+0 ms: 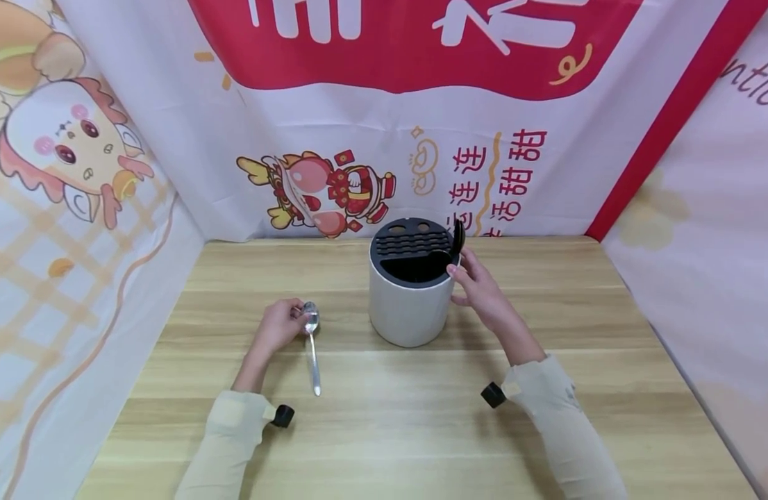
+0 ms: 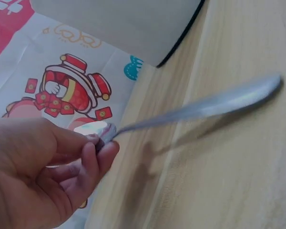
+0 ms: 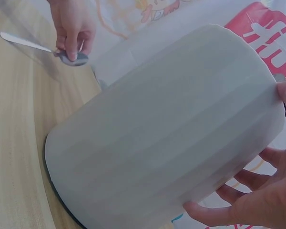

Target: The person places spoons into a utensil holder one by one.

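My left hand (image 1: pixel 282 325) pinches a metal spoon (image 1: pixel 314 357) by its bowl, between thumb and fingers. In the left wrist view the spoon handle (image 2: pixel 219 102) extends away, casting a shadow on the table. A pale, round utensil holder (image 1: pixel 409 312) with a black slotted lid (image 1: pixel 415 243) stands upright, right of the spoon. My right hand (image 1: pixel 482 292) grips the holder's right side, thumb at the rim and fingers curved along the wall (image 3: pixel 171 133). A dark, shiny, rounded piece (image 1: pixel 458 237) rises from the rim beside that hand; its kind is unclear.
The light wooden table (image 1: pixel 384 423) carries these things. A printed white and red cloth (image 1: pixel 334 118) hangs behind it, with patterned cloths at both sides. Small black devices (image 1: pixel 282 416) sit at both wrists, over beige sleeves.
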A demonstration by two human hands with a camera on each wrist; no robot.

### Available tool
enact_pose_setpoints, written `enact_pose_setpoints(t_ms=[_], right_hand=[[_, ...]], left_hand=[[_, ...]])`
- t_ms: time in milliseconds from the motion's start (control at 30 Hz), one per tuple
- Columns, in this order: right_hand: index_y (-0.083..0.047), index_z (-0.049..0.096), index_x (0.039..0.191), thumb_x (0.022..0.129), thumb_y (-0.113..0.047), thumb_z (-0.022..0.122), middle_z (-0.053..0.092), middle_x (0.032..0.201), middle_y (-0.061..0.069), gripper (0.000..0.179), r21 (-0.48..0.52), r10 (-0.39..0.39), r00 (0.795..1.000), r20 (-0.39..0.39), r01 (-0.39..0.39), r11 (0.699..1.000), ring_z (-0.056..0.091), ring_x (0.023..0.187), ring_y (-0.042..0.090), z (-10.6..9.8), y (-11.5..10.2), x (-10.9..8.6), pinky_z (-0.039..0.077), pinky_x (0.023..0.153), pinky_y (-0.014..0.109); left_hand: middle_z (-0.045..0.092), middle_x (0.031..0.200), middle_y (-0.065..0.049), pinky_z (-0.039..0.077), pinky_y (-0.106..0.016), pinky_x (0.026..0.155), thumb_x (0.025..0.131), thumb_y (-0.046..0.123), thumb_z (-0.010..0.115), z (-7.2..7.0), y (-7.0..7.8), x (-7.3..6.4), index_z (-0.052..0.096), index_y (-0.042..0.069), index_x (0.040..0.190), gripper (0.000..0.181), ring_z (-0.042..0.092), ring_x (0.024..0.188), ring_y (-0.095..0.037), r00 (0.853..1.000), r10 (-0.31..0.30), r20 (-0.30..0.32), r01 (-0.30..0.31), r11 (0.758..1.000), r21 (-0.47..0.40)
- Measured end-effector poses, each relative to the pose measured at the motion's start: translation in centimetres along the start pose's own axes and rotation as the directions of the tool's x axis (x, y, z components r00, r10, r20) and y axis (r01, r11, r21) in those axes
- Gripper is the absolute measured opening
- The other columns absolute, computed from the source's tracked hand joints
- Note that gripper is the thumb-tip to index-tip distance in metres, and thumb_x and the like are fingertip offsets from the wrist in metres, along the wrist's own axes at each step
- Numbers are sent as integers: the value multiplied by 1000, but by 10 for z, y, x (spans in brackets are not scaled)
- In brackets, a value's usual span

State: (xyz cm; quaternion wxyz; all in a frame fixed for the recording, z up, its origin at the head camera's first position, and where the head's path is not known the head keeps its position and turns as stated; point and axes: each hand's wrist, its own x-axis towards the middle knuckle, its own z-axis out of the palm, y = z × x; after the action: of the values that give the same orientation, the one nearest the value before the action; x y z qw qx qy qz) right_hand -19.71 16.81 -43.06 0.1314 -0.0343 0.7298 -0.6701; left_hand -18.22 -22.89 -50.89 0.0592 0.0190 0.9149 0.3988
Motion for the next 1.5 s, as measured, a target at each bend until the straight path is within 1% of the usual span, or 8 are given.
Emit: enact_pose_setpoints(t_ms=[100, 367, 467, 600, 667, 933, 1267, 1500], right_hand=[[-23, 22, 158, 105, -35, 50, 24, 163, 17, 61, 9, -11, 1000, 2, 11, 1000, 29, 148, 36, -1, -1, 1, 44, 103, 66], [-20, 21, 159, 106, -32, 48, 24, 162, 18, 60, 26, -27, 1000, -9, 27, 999, 29, 147, 35, -3, 0, 2, 43, 105, 67], [-22, 22, 158, 105, -33, 49, 24, 163, 17, 61, 22, -29, 1000, -3, 29, 999, 29, 147, 35, -3, 0, 2, 42, 105, 67], [-22, 21, 158, 105, -33, 49, 23, 163, 16, 61, 25, -19, 1000, 8, 19, 1000, 29, 147, 34, 0, 1, 2, 43, 105, 65], [-21, 22, 158, 105, -32, 49, 23, 163, 16, 61, 30, -17, 1000, 9, 16, 999, 29, 147, 34, 1, 2, 2, 44, 105, 65], [-22, 24, 157, 106, -32, 48, 25, 163, 17, 58, 18, -42, 999, -8, 43, 999, 29, 147, 34, 1, 4, 1, 43, 103, 67], [-20, 23, 158, 106, -30, 47, 25, 162, 18, 58, 33, -49, 999, -2, 49, 998, 28, 147, 35, 1, 3, 0, 41, 104, 69], [-22, 20, 159, 106, -32, 48, 22, 164, 17, 61, 31, -37, 999, 1, 37, 999, 25, 149, 34, 2, 3, 1, 41, 105, 68]], left_hand=[[72, 90, -21, 61, -30, 63, 92, 3, 65, -1, 7, -3, 67, -7, 107, 18, 70, 74, -26, 1000, 24, -18, -24, 999, -44], [72, 96, -22, 60, -24, 62, 93, 6, 66, -2, 26, -7, 67, -6, 115, 25, 70, 80, -26, 995, 82, -54, -85, 995, -46], [72, 95, -22, 61, -27, 64, 93, 6, 66, -3, 33, -8, 67, -6, 115, 25, 71, 81, -27, 994, 87, -72, -92, 993, -71], [71, 92, -20, 63, -37, 69, 94, 6, 65, -5, 39, -12, 68, -7, 112, 22, 72, 80, -32, 993, 91, -71, -98, 989, -114], [71, 91, -19, 63, -38, 70, 95, 7, 65, -7, 43, -14, 69, -6, 109, 20, 72, 80, -33, 993, 96, -74, -104, 987, -125], [71, 87, -16, 58, -21, 63, 95, 11, 66, -13, 68, -20, 73, -2, 103, 16, 70, 76, -23, 981, 155, -118, -168, 980, -109], [69, 84, -11, 53, -22, 60, 96, 16, 67, -18, 88, -26, 74, 3, 101, 16, 64, 74, -19, 970, 185, -159, -198, 978, -69], [68, 88, -14, 58, -21, 59, 97, 14, 65, -21, 98, -30, 72, 2, 103, 15, 65, 75, -20, 970, 176, -168, -202, 968, -152]])
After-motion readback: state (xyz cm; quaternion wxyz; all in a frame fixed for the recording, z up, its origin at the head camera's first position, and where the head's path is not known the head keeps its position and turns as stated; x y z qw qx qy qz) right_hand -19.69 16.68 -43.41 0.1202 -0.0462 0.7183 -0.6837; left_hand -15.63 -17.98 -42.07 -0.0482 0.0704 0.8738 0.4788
